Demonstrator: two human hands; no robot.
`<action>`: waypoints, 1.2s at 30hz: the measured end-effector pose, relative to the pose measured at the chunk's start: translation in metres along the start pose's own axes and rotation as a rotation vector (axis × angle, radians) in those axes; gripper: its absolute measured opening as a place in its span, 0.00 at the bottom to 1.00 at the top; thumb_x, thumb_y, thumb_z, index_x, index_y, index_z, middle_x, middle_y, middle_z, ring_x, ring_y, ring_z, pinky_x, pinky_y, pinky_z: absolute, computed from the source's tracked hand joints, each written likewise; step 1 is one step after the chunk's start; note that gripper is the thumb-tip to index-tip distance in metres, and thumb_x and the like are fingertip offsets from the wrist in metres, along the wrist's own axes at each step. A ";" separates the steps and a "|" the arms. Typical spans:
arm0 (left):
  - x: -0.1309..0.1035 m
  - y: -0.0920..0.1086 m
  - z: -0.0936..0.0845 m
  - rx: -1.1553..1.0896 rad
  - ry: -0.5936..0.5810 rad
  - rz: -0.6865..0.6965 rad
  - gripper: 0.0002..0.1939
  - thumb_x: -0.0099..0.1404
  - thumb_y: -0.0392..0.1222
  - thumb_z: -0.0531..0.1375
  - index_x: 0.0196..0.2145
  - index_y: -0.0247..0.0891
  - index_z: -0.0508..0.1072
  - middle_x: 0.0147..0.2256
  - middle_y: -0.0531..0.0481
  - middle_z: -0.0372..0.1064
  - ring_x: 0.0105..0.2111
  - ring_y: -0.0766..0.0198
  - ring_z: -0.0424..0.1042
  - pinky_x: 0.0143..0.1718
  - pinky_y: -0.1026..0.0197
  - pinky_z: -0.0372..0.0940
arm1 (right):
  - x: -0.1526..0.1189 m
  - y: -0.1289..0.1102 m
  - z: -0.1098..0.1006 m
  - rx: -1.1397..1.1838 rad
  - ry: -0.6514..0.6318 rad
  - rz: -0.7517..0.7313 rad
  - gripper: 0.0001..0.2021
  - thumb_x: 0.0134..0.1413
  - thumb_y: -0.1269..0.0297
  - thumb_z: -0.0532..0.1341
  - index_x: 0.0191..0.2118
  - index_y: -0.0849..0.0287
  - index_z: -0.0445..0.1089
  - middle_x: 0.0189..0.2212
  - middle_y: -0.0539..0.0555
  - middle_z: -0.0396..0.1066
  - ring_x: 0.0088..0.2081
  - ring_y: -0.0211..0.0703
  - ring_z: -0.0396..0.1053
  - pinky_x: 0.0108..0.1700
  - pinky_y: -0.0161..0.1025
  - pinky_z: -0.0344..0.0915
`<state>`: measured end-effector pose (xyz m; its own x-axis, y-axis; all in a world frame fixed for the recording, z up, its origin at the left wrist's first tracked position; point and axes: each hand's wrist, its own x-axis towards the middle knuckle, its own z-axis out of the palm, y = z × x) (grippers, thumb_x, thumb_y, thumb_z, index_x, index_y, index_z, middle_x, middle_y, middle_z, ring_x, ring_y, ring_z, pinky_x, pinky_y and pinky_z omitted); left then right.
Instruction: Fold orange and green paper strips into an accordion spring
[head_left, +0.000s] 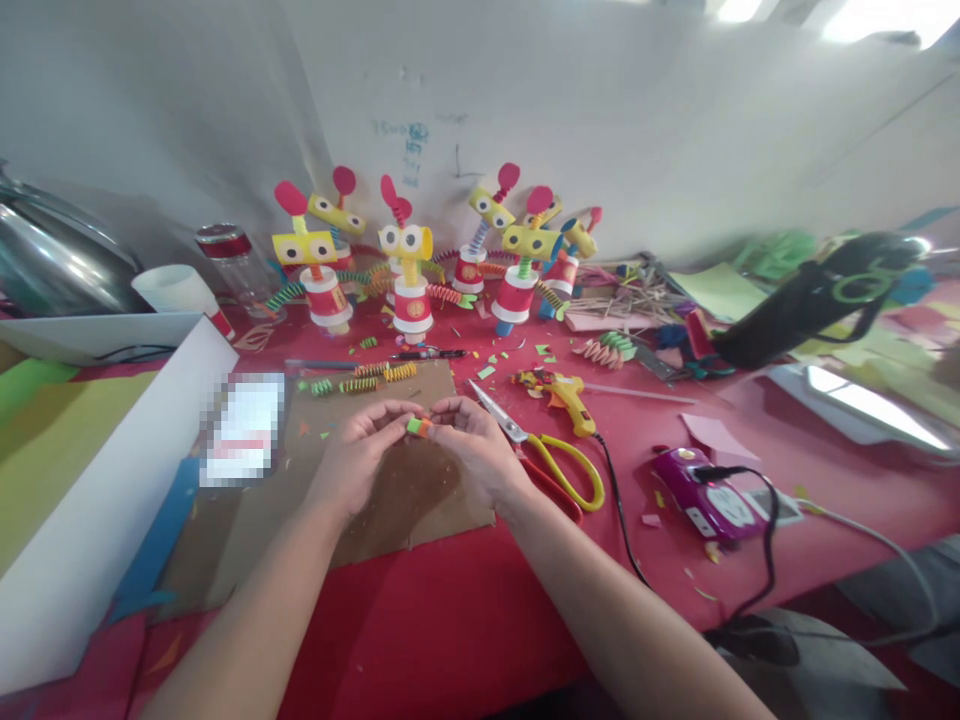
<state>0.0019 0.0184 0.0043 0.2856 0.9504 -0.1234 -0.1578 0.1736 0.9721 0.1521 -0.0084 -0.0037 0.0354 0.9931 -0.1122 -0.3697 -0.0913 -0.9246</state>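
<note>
A small green and orange piece of folded paper (418, 427) is pinched between my two hands above a brown cardboard sheet (420, 500). My left hand (367, 440) grips its left side with thumb and fingertips. On the other side, my right hand (472, 440) pinches the orange part. Scissors (570, 470) with yellow and red handles lie just right of my right hand, blades pointing away. Behind my hands rest several folded paper springs (358, 384), yellow, green and orange. A yellow glue gun (566, 400) lies beyond the scissors.
Several paper-cup figures (412, 300) stand along the wall. A white box (135, 430) with coloured paper is at left, near a steel kettle (60, 250). At right are a purple power strip (705, 495), a trailing black cord (619, 510) and a black bottle (810, 300).
</note>
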 end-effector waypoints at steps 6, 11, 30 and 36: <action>0.000 -0.002 -0.002 -0.055 -0.038 -0.035 0.10 0.53 0.43 0.67 0.35 0.39 0.79 0.34 0.48 0.76 0.34 0.64 0.70 0.39 0.62 0.62 | 0.000 0.000 0.000 0.021 0.007 0.009 0.16 0.37 0.64 0.70 0.34 0.56 0.67 0.29 0.48 0.69 0.34 0.38 0.68 0.39 0.37 0.63; 0.000 -0.002 -0.002 -0.062 -0.038 -0.064 0.11 0.52 0.43 0.68 0.35 0.38 0.80 0.34 0.47 0.77 0.34 0.63 0.71 0.40 0.60 0.63 | 0.000 0.000 0.000 0.012 0.004 0.002 0.15 0.37 0.64 0.69 0.34 0.56 0.66 0.29 0.48 0.69 0.34 0.38 0.67 0.40 0.37 0.63; -0.006 0.002 0.004 0.055 0.008 0.001 0.06 0.54 0.41 0.65 0.31 0.38 0.75 0.30 0.52 0.74 0.32 0.67 0.71 0.40 0.63 0.64 | -0.002 -0.001 0.005 0.043 0.053 0.025 0.15 0.36 0.63 0.69 0.32 0.57 0.66 0.28 0.48 0.71 0.32 0.38 0.69 0.39 0.37 0.64; -0.004 -0.001 0.004 0.111 0.033 0.009 0.08 0.54 0.43 0.66 0.30 0.37 0.75 0.29 0.51 0.75 0.32 0.65 0.73 0.39 0.63 0.65 | -0.002 0.000 0.005 0.055 0.051 0.027 0.15 0.35 0.64 0.69 0.32 0.57 0.66 0.27 0.48 0.71 0.30 0.38 0.70 0.38 0.37 0.65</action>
<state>0.0044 0.0130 0.0044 0.2528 0.9602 -0.1190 -0.0544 0.1369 0.9891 0.1474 -0.0098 -0.0019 0.0716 0.9851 -0.1565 -0.4219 -0.1123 -0.8996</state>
